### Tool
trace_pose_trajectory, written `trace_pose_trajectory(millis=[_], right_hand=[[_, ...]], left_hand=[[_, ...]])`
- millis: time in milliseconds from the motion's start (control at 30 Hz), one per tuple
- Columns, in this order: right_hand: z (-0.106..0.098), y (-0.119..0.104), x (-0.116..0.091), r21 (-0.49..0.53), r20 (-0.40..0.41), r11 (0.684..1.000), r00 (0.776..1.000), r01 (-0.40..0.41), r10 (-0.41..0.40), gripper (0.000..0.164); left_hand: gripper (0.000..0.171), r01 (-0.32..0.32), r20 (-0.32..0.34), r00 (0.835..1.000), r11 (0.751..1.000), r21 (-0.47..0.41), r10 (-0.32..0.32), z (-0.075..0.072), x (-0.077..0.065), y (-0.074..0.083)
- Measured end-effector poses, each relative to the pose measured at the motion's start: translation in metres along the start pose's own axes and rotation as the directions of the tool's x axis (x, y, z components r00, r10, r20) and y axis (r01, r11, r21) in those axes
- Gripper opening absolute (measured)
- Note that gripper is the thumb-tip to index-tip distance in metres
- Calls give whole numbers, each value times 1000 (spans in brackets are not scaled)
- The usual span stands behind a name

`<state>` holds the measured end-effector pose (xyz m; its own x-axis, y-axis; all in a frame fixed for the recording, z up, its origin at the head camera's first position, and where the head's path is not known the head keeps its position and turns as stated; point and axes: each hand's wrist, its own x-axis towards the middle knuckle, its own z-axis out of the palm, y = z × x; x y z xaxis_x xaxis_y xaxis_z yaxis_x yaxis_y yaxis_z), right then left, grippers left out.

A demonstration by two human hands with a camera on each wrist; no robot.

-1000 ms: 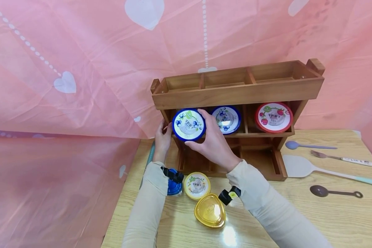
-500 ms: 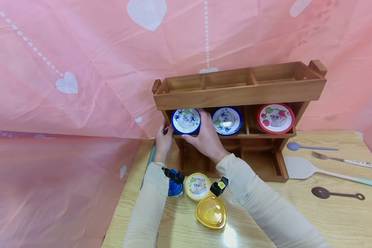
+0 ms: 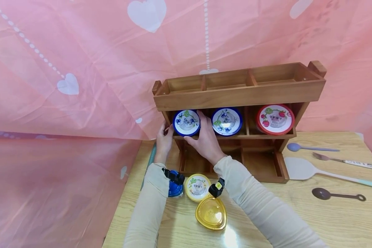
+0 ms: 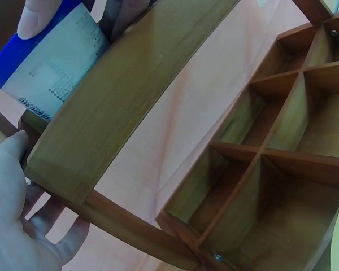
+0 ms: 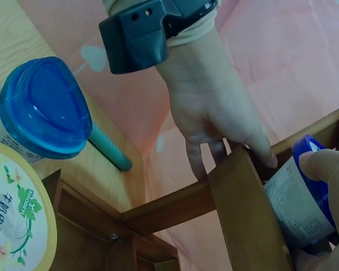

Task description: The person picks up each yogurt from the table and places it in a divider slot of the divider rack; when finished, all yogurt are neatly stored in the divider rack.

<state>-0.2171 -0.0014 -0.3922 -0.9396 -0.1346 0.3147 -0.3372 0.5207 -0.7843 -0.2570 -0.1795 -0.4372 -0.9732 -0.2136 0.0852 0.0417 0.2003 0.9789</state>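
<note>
My right hand (image 3: 205,140) grips a round tub with a blue-rimmed blueberry lid (image 3: 186,123), thumb and fingers on its rim. The tub stands in the left part of the middle tier of a wooden rack (image 3: 240,97), its lid facing forward. In the left wrist view its white printed side (image 4: 59,65) rises behind the tier's front board. At the rack's left end, my left hand (image 3: 164,142) holds the side frame, thumb in front and fingers behind. Beside the gripped tub stand a second blueberry tub (image 3: 227,121) and a red-rimmed raspberry tub (image 3: 275,119).
Before the rack stand a yellow-rimmed tub (image 3: 197,187), a gold-lidded tub (image 3: 211,213) and a blue-lidded tub (image 3: 175,185). On the right lie a purple spoon (image 3: 293,147), a fork (image 3: 320,156), a white spatula (image 3: 300,168) and a brown spoon (image 3: 321,193). Pink cloth hangs behind.
My right hand has carried the blueberry tub back and slightly down into the left compartment, then stayed on it. My left hand has kept its place on the rack's side.
</note>
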Motion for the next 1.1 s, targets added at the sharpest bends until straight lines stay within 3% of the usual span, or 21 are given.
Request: trace_pose_trajectory(millis=[300, 567, 933, 1100], right_hand=[[0, 1, -3, -2, 23, 1000, 1000, 8, -8, 93], [-5, -7, -13, 4, 82, 1000, 997, -6, 6, 93], [-24, -18, -37, 2, 141, 999, 989, 49, -49, 97], [-36, -23, -48, 51, 153, 995, 983, 90, -97, 97]], left_hand=[[52, 6, -7, 1000, 1000, -24, -6, 0, -3, 4], [48, -20, -20, 1000, 1000, -23, 20, 1, 1, -3], [51, -3, -2, 1000, 1000, 15, 4, 0, 0, -1], [53, 6, 18, 1000, 1000, 13, -6, -1, 0, 0]])
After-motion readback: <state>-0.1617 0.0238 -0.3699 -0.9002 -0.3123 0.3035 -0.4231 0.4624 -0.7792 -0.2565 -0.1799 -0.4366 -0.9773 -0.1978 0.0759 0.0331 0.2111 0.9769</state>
